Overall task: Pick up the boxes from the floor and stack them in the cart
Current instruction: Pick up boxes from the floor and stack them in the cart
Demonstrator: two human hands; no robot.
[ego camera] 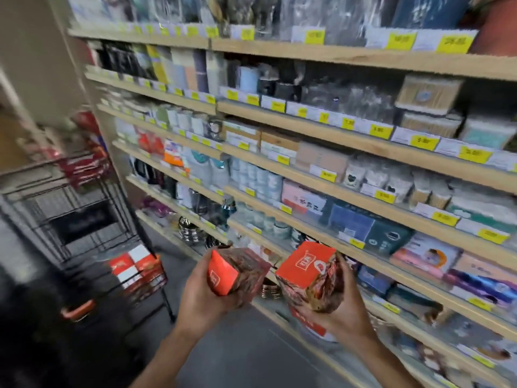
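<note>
The person stands in a shop aisle with both arms reaching forward, each hand carrying a box. The left hand [202, 295] grips the left box [236, 271], an orange carton with a dark printed side, its fingers curled round the underside and its thumb up along the near orange face. The right hand [340, 309] grips the right box [309, 275], a carton of the same kind, fingers wrapped round its right and lower sides; the orange top face tilts toward the camera. Under it, pressed against the palm, shows part of another orange and white carton, though the blur makes it hard to tell how it is held. The two boxes are just beside each other with a narrow gap between them, both up in the air above the grey floor [237, 348].

To the left stands the cart [84, 219], a black wire frame with an orange handle at its near edge. Its lower basket [145, 281] already holds several red and white boxes [134, 266], packed side by side. Higher up on the cart, farther left, more red packages [84, 166] lie stacked, heavily blurred.

The right and far side of the scene is filled by wooden shelves [335, 56] running down the aisle, loaded with packaged goods and lined with yellow price tags [400, 40].
</note>
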